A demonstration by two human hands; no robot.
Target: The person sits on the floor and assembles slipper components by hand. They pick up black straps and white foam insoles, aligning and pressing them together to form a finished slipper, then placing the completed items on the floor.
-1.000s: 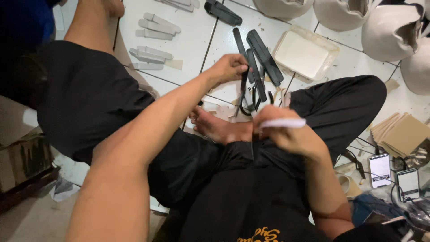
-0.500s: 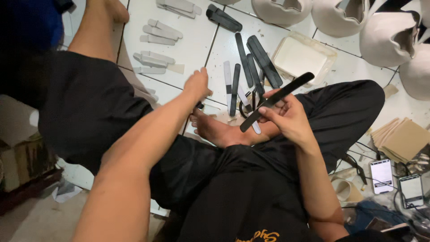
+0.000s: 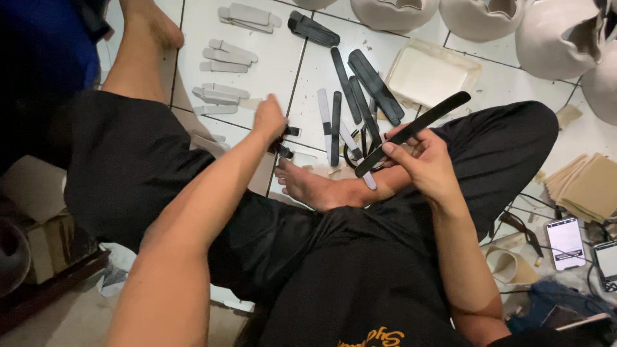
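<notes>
Black strip (image 3: 411, 133), long and flat, sits pinched in my right hand (image 3: 421, 164): the fingers (image 3: 389, 149) close around its lower end, and the rest slants up and away past them, over my knee. Just below those fingers my bare foot (image 3: 321, 187) rests on my crossed leg.

My left hand (image 3: 270, 121) reaches out over the tiled floor (image 3: 283, 51), its fingers curled down on a small dark piece (image 3: 284, 142) at the floor; from above I cannot tell how firmly they hold it, only that they are closed over it.

Between my two hands, flat on the tiles, lie several more dark strips (image 3: 350, 96) side by side with one pale strip (image 3: 324, 122) among them. Beyond the left fingers, further out, rows of pale grey pieces (image 3: 222, 77) lie in small groups. Beyond the right fingers a shallow cream tray (image 3: 432, 76) sits on the floor, and past it stand large pale rounded shells (image 3: 553, 35). Out to the right of my right arm lie a stack of tan cardboard sheets (image 3: 588, 186) and a phone (image 3: 565, 243) with its screen lit.
</notes>
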